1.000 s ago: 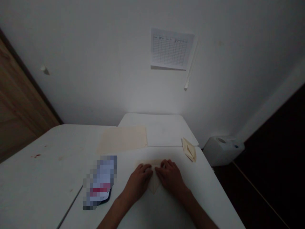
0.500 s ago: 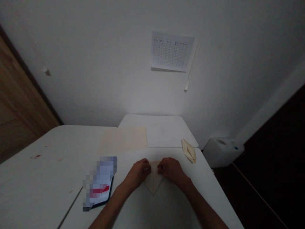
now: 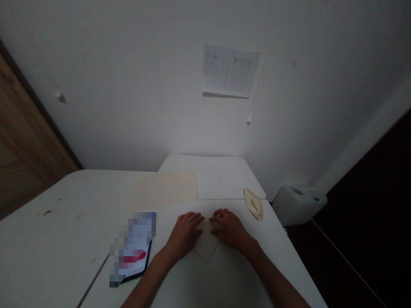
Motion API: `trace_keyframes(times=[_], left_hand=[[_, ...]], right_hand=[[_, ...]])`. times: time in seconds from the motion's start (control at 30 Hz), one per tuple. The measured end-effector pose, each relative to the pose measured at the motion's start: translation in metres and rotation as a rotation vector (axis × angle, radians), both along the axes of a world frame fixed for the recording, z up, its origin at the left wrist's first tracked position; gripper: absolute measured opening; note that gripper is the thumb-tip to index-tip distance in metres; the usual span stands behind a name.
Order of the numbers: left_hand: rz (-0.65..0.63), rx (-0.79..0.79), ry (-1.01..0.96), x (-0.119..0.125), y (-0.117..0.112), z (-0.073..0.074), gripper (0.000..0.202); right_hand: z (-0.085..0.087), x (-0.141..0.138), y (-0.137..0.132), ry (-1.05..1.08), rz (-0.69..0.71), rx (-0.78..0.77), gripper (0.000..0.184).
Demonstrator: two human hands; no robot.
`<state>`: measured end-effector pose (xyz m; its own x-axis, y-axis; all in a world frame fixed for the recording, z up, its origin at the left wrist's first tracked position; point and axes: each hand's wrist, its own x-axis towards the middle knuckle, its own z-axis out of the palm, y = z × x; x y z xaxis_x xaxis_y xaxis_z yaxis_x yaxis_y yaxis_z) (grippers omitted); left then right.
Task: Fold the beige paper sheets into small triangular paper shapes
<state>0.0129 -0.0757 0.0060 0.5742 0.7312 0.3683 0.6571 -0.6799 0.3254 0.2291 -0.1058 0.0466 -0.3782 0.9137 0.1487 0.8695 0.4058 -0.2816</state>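
The left hand and right hand lie flat and apart, fingertips on either side of a folded paper on the near part of the table. Uneven pressure could slide the paper and skew its fold.

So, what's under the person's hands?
The left hand and right hand lie over the upper corners of a folded cream paper. Its pointed lower end shows between them; the paper beneath the fingers is covered.
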Motion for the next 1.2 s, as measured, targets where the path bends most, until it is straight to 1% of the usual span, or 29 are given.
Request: trace_keyframes(times=[0.1, 0.2, 0.27, 0.37, 0.47, 0.53, 0.6, 0.7, 0.77, 0.83, 0.93, 1.0, 1.2], left_hand=[[-0.021, 0.015, -0.005, -0.001, 0.0, -0.002, 0.038], [-0.034, 0.057, -0.002, 0.001, -0.003, -0.002, 0.031], [-0.065, 0.065, 0.01, 0.003, -0.008, 0.001, 0.03], [-0.103, 0.036, 0.022, 0.006, -0.014, 0.007, 0.028], [-0.101, 0.005, 0.022, 0.007, -0.017, 0.013, 0.017], [-0.083, -0.011, 0.013, 0.007, -0.016, 0.013, 0.013], [-0.05, -0.013, -0.007, 0.007, -0.015, 0.011, 0.023], [0.007, 0.008, -0.043, 0.007, -0.012, 0.007, 0.049], [0.018, 0.018, -0.047, 0.007, -0.01, 0.006, 0.058], [0.014, 0.027, -0.036, 0.007, -0.008, 0.008, 0.057], [0.017, 0.066, -0.018, 0.007, -0.008, 0.011, 0.053], [0.024, 0.096, -0.019, 0.007, -0.009, 0.011, 0.049], [0.024, 0.144, -0.037, 0.007, -0.015, 0.01, 0.038]], right_hand=[[-0.003, 0.002, 0.001, 0.001, 0.025, -0.002, 0.038], [-0.004, 0.003, 0.003, 0.016, 0.034, -0.008, 0.038], [-0.005, 0.003, 0.002, 0.03, 0.031, -0.008, 0.037], [-0.003, 0.003, 0.002, 0.043, 0.024, -0.009, 0.038], [0.001, 0.002, 0.002, 0.044, 0.025, -0.002, 0.04], [0.004, 0.001, 0.003, 0.047, 0.034, 0.004, 0.042], [0.006, 0.0, 0.003, 0.051, 0.042, 0.01, 0.043], [0.004, 0.0, 0.005, 0.072, 0.028, 0.03, 0.046], [0.0, 0.001, 0.007, 0.094, 0.016, 0.034, 0.046], [-0.003, 0.002, 0.009, 0.094, 0.016, 0.029, 0.039], [-0.008, 0.003, 0.013, 0.069, 0.017, 0.048, 0.021], [-0.011, 0.003, 0.014, 0.062, 0.014, 0.073, 0.012], [-0.017, 0.005, 0.012, 0.067, 0.008, 0.145, 0.007]])
